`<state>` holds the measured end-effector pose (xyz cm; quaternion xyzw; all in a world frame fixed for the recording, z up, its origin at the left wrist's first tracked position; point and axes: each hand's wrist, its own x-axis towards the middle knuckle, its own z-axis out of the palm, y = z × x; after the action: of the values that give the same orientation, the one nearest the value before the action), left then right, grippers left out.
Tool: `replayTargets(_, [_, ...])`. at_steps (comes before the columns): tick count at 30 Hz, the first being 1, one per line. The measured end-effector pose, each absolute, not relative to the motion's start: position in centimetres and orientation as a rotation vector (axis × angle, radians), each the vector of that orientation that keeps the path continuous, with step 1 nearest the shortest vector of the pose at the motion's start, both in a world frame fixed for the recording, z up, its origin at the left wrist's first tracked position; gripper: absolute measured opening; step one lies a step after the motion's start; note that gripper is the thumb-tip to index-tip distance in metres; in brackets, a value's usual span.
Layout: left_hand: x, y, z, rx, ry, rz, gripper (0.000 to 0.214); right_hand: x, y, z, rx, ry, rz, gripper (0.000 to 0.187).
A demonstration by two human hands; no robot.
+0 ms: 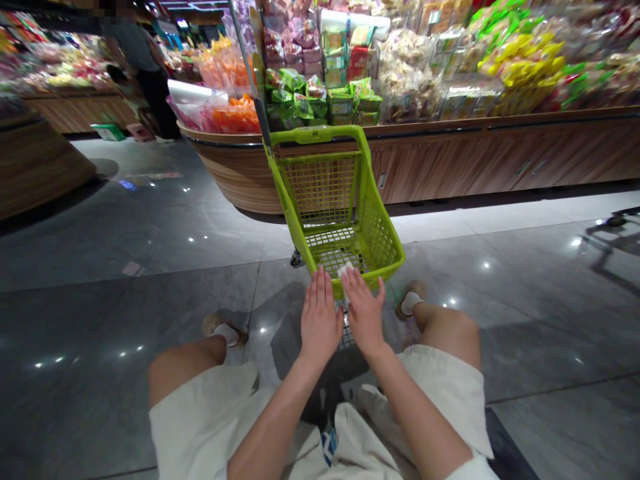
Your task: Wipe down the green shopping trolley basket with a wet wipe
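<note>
Glossy floor (175, 333) runs up to a stocked display (440, 157), and just before it, on my remote feed, stands one green cart (381, 233). I judge the step in hand to be wiping its near rim with one white tissue (344, 269), and the next move calls for light, even pressure there. Of two hands, the left hand (321, 323) reaches flat with straight fingers; the right hand (366, 320) spreads over the tissue, though I cannot tell whether it pinches it.

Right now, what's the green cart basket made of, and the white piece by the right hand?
The green cart basket looks like shiny molded plastic: even colour, holes through its sides. The white piece may be matte paper or cloth, looking soft; the right hand hides part.
</note>
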<state>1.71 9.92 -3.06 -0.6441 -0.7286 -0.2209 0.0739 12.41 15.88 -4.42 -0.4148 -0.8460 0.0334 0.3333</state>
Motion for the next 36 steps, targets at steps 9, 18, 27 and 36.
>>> replayTargets(9, [1.0, 9.6, -2.8, -1.946, -2.174, -0.634, 0.079, 19.2, 20.5, -4.7, -1.099, -2.223, -0.027, 0.077])
replayTargets(18, [1.3, 9.8, -2.9, -1.939, -2.197, -0.640, 0.079, 13.4, 16.5, -4.4, -1.091, -2.203, 0.062, 0.074])
replayTargets(27, [0.3, 9.2, -2.8, -1.951, -2.163, -0.640, 0.079, 19.0, 20.0, -4.6, -1.078, -2.229, -0.015, 0.075])
replayTargets(36, [1.0, 9.6, -3.1, -1.950, -2.174, -0.680, 0.084, 12.0, 16.6, -3.9, -1.077, -2.193, 0.075, 0.072])
